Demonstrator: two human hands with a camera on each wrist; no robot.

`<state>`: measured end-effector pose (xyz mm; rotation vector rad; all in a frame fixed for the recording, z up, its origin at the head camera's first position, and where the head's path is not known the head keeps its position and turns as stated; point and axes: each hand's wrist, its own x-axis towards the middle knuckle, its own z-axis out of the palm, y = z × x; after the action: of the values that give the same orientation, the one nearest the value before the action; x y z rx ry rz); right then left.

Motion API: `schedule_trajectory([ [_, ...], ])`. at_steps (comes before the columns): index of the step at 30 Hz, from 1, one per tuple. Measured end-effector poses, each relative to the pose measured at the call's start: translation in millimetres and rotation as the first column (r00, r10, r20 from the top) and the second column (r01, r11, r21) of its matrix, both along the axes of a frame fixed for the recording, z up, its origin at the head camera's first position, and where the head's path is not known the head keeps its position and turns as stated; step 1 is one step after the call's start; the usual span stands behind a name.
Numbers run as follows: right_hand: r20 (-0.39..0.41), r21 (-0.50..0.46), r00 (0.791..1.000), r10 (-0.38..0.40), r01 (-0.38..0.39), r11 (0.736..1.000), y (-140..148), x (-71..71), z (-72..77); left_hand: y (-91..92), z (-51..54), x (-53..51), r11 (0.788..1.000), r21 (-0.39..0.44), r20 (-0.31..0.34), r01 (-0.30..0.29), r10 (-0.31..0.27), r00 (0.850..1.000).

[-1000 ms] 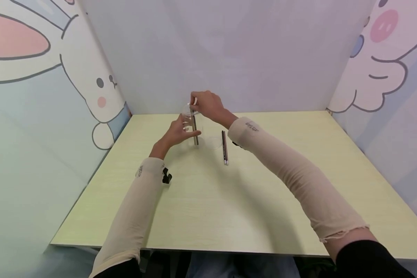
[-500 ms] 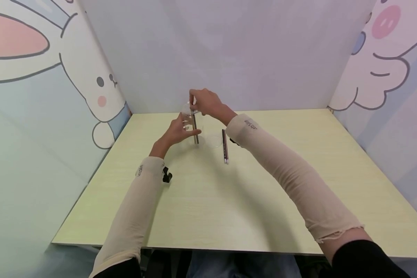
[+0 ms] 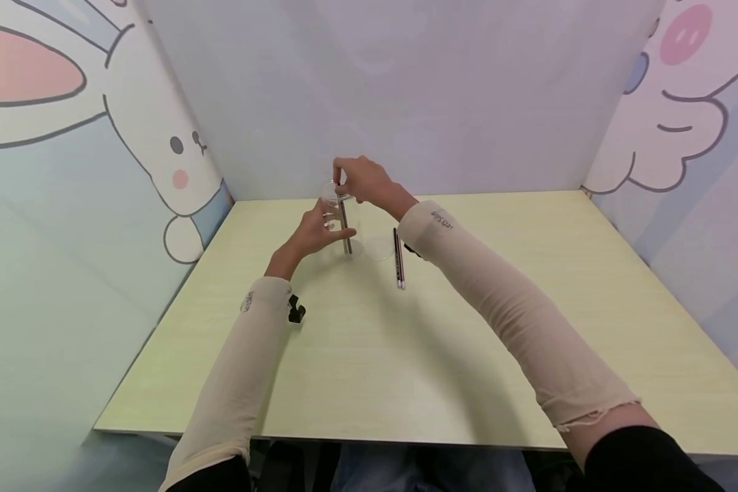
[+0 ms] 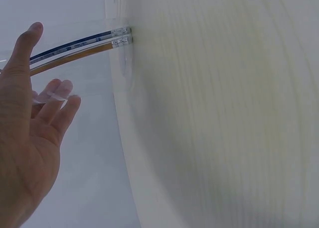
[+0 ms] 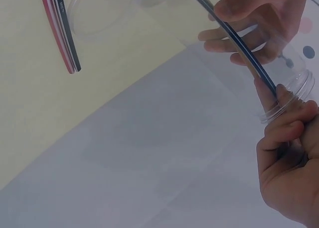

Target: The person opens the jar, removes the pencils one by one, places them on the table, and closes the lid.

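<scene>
My left hand (image 3: pixel 313 232) grips a clear plastic jar (image 5: pixel 294 99) from the side, with the thumb on the near side and the fingers behind it. The jar stands upright near the back of the table. Inside it are a dark blue pencil (image 4: pixel 75 45) and an orange one (image 4: pixel 79 58), eraser ends down at the base. At the jar's mouth my right hand (image 3: pixel 369 183) pinches the upper ends of these pencils, fingertips partly inside the rim. Right of the jar lies a clear round lid (image 5: pixel 92 38), and beside it several more pencils (image 3: pixel 399 260), one red and one dark.
The pale wooden table (image 3: pixel 443 355) ends at a plain light wall (image 3: pixel 443 102) close behind the jar. Side panels with cartoon animals stand left and right. A black wrist mount (image 3: pixel 296 309) sits at the left sleeve's cuff.
</scene>
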<state>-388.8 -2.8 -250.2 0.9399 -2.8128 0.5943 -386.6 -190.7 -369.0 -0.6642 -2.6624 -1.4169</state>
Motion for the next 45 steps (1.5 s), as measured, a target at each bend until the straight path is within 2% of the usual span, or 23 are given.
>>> schedule_trajectory([
  [10, -0.001, 0.004, 1.000, 0.001, -0.001, 1.000, -3.1, -5.3, -1.6, -2.2, 2.1, 1.8, 1.000, -0.002, -0.007, -0.005, 0.005, 1.000],
  [23, 0.004, -0.026, 1.000, 0.007, -0.007, 1.000, -3.8, -5.1, -3.2, -2.3, 2.1, 1.7, 1.000, -0.011, 0.001, -0.014, 0.014, 1.000],
  [35, 0.009, -0.024, 1.000, 0.005, -0.005, 1.000, 0.6, -3.6, -2.4, 0.4, 0.2, -3.7, 1.000, -0.002, 0.011, -0.002, 0.002, 1.000],
  [45, 0.018, -0.047, 1.000, 0.019, -0.018, 0.999, 2.1, -3.8, -3.1, 1.0, 1.6, -0.9, 1.000, 0.009, 0.015, 0.001, -0.001, 1.000],
])
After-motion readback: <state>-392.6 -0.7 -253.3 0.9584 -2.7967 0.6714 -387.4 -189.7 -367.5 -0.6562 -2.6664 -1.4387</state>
